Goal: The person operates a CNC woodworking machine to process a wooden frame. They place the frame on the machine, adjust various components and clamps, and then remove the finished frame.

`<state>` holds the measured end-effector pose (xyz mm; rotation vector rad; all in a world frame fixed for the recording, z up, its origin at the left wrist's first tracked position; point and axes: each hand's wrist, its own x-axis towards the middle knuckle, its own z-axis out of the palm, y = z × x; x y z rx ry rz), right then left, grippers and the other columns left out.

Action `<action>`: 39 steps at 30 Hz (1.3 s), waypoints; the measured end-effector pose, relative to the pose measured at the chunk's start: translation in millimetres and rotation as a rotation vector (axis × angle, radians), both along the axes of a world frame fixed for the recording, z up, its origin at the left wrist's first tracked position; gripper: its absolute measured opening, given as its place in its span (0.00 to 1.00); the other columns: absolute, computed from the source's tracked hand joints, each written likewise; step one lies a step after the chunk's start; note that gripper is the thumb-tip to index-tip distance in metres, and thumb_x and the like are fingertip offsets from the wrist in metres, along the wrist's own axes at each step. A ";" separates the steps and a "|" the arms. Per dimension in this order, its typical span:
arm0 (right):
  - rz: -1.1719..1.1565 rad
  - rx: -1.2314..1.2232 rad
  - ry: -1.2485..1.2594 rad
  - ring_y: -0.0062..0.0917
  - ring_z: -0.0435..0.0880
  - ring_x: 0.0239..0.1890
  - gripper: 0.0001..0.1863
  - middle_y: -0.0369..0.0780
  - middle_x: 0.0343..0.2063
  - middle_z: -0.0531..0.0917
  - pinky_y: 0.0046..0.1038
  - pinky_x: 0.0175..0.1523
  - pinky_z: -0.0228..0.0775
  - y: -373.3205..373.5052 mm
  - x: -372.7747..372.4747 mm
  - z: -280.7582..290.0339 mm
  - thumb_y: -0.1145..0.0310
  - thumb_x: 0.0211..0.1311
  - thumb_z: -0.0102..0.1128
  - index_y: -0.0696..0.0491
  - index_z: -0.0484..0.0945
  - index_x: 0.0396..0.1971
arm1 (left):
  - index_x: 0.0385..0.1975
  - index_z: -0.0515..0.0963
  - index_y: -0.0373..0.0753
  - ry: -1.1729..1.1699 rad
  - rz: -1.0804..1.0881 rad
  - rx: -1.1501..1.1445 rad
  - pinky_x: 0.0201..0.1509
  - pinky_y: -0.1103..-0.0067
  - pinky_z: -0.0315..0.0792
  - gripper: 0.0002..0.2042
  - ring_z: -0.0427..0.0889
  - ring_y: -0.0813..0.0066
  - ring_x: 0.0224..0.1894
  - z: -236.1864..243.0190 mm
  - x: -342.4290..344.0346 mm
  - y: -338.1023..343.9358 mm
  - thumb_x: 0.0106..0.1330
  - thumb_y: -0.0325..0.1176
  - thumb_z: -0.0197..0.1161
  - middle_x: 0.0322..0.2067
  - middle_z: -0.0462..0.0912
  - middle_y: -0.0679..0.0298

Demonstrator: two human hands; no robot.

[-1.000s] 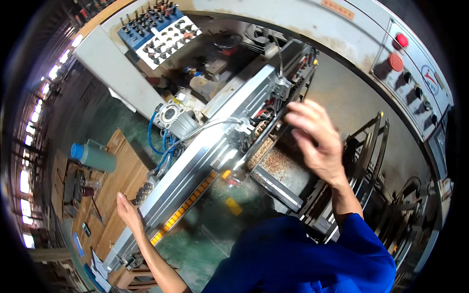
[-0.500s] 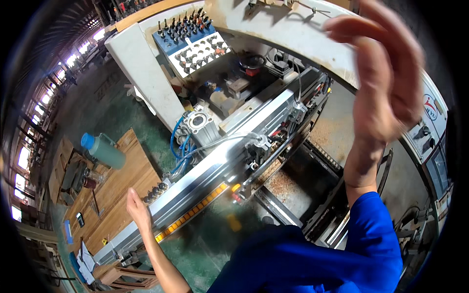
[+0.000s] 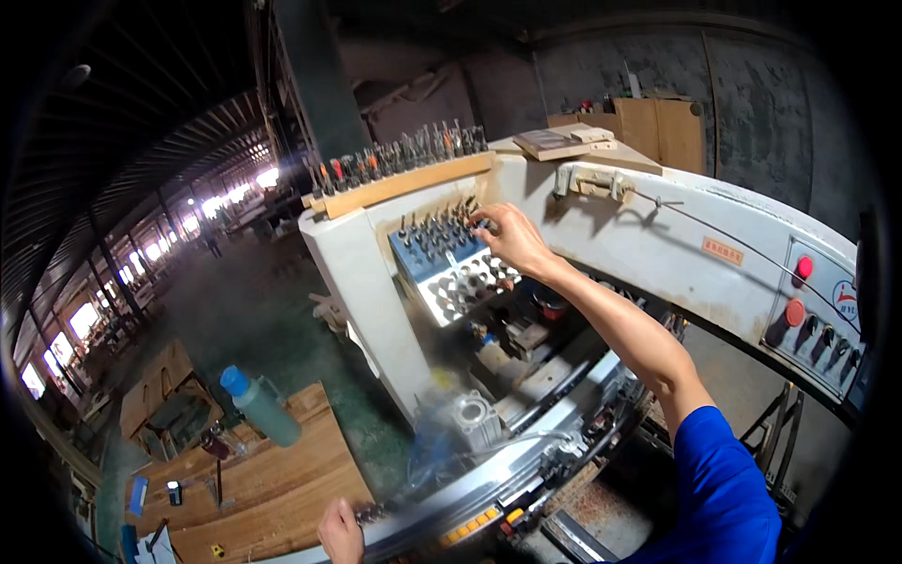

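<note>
My right hand [image 3: 507,240] reaches forward to the far right end of a blue and white tool rack [image 3: 420,267]. Its thumb and fingers are pinched at the upright router bits [image 3: 434,237] in the blue part; the pinched bit is mostly hidden by the fingers. Below them, the white part carries several dark, round-topped pieces [image 3: 462,287]. My left hand [image 3: 340,534] is low, at the edge of the wooden table [image 3: 282,479] beside the metal rail [image 3: 413,526]. Its fingers look curled, and anything inside them is hidden. Small dark fittings [image 3: 372,512] stand just right of it.
A teal bottle with a blue cap [image 3: 261,409] stands on the table. More bits line a wooden ledge [image 3: 404,185] above the rack. A pneumatic cylinder [image 3: 474,418] and hoses sit by the rail. Red buttons [image 3: 795,312] are on the white machine's right panel.
My right hand has gone from raised at the upper right to the bits in the rack. The view has tilted up. My left hand stays near the rail, its fingers now more curled.
</note>
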<state>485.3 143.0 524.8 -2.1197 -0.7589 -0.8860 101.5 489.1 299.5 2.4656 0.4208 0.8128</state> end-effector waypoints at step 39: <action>0.087 0.538 0.193 0.38 0.88 0.48 0.16 0.48 0.43 0.88 0.37 0.55 0.77 176.8 273.5 97.0 0.62 0.55 0.70 0.51 0.88 0.43 | 0.39 0.78 0.35 0.007 0.132 0.124 0.42 0.58 0.73 0.12 0.79 0.44 0.35 -20.1 27.8 28.3 0.74 0.37 0.53 0.32 0.80 0.47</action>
